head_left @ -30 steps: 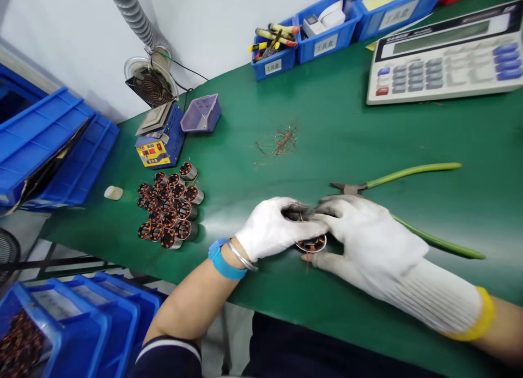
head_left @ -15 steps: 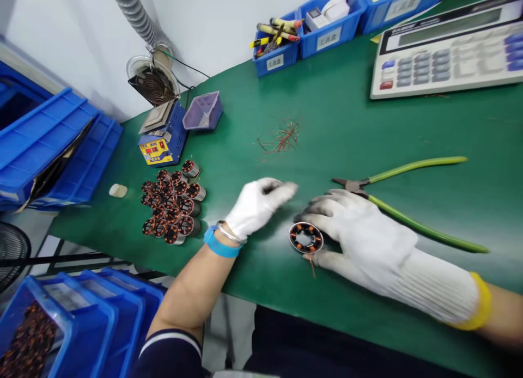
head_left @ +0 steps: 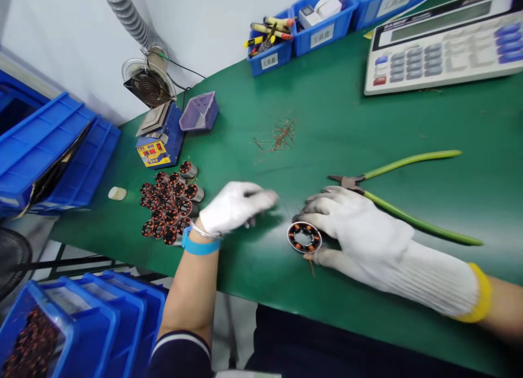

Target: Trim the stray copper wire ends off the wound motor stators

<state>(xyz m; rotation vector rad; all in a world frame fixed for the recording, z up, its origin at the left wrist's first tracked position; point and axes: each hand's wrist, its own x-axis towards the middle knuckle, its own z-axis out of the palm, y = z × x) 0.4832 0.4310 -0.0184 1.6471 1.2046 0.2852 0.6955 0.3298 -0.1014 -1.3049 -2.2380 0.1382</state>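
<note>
A motor stator (head_left: 304, 237), a round metal ring with copper windings and a black inner rim, stands on the green bench with a copper wire end sticking out toward me. My right hand (head_left: 359, 225), in a white glove, grips it from the right between thumb and fingers. To its left, my left hand (head_left: 239, 206), also gloved, hovers over the bench apart from the stator. Its fingers point right, somewhat blurred, and I see nothing in them. Green-handled cutting pliers (head_left: 420, 220) lie spread just beyond my right hand. More stators (head_left: 169, 201) stand grouped left of my left hand.
Copper wire clippings (head_left: 281, 135) lie mid-bench. A calculator (head_left: 441, 46) and blue tool boxes (head_left: 269, 61) are at the back. A purple tray (head_left: 200, 112) stands by a blue solder pot unit (head_left: 159, 144). Blue bins (head_left: 102, 318) sit below the left edge.
My left hand has moved left, away from the stator and toward the grouped stators. My right hand keeps its hold on the stator. The view has shifted slightly.
</note>
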